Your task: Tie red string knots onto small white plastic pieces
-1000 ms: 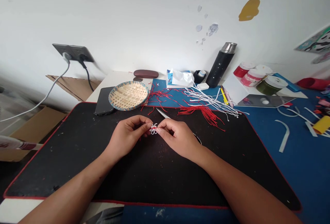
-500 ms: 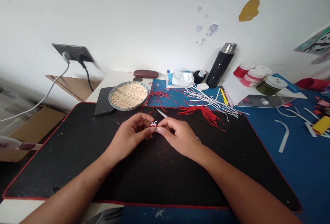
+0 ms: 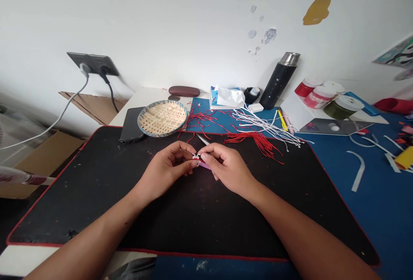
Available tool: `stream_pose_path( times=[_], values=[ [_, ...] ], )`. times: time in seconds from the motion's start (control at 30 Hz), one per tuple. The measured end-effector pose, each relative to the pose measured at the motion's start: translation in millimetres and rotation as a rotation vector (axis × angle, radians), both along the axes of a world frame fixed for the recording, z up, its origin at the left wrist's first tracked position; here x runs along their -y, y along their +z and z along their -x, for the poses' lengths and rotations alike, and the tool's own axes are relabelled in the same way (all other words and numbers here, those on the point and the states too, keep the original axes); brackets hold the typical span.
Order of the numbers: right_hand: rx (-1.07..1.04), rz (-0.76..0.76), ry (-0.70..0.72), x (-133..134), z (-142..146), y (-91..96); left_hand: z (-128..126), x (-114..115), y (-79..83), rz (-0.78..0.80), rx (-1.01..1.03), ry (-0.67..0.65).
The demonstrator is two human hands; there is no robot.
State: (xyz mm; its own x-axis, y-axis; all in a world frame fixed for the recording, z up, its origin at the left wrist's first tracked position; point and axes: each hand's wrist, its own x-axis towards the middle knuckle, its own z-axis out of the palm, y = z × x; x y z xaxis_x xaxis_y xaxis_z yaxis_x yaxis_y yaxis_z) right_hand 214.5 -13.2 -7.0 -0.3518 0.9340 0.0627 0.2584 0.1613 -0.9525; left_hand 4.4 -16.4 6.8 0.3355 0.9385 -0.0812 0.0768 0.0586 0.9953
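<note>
My left hand [image 3: 167, 164] pinches a small knotted piece of red and white cord [image 3: 196, 158] between thumb and fingers, over the black mat. My right hand [image 3: 227, 166] is closed at the piece's right side, its thumb and forefinger against the cord. A slim purple strip [image 3: 204, 165] shows below the cord, running under my right thumb; what it is I cannot make out. Just behind my hands lies a pointed metal blade [image 3: 202, 140], its other end hidden by my right hand.
A woven basket [image 3: 163, 118] rests partly over a dark tablet-like slab [image 3: 130, 125]. Red cords [image 3: 254, 142] and white cords [image 3: 267, 127] lie behind my right hand. A black flask [image 3: 279, 82] and paint jars [image 3: 343, 107] stand near the wall. The black mat [image 3: 193, 215] has red edging.
My right thumb has shifted up and right along the cord piece, and more of its red part and the purple strip now shows. My left hand keeps its pinch.
</note>
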Motion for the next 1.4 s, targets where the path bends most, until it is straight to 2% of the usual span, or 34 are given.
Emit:
stream_pose_path(
  times=[0.8, 1.3, 1.4],
  values=[
    [0.071, -0.081, 0.000, 0.3, -1.0, 5.2, -1.8, -1.1, -0.8, 0.085, 0.086, 0.008],
    [0.078, -0.009, -0.021, 1.7, 0.2, 6.8, -2.0, -2.8, -5.1, 0.078, 0.107, -0.002],
    [0.019, 0.033, -0.012, 1.0, 0.6, 4.4, -1.6, -3.7, -6.5, 0.057, 0.109, -0.006]
  ],
)
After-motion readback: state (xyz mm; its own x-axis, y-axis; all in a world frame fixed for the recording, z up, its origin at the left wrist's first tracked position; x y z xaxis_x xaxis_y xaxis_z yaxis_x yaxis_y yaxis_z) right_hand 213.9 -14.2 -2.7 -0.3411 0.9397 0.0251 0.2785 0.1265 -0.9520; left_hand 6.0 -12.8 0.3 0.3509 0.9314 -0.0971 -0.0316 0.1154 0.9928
